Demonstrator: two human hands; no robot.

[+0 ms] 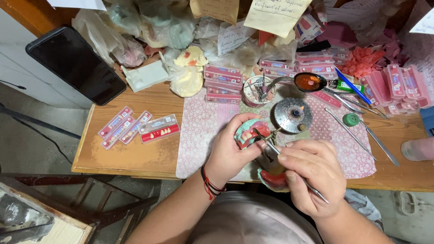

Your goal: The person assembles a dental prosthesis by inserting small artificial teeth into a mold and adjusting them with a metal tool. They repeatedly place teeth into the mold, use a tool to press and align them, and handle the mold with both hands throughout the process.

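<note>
My left hand (229,151) grips a dental model (247,132) of pink wax gums with teeth on a greenish cast, held over the near edge of the table. My right hand (313,174) holds a thin metal wax tool (289,165) like a pen, its tip touching the pink wax of the model. A second pink wax model (272,179) lies just below my hands. A small round metal burner (293,114) with a tiny flame stands right behind the model.
A pink patterned mat (199,131) covers the wooden table (131,153). Strips of artificial teeth (159,128) lie at the left, a black phone (74,63) at the far left. Metal instruments (357,135), a spoon with orange wax (309,82), stacked pink boxes (222,83) and bagged casts crowd the back.
</note>
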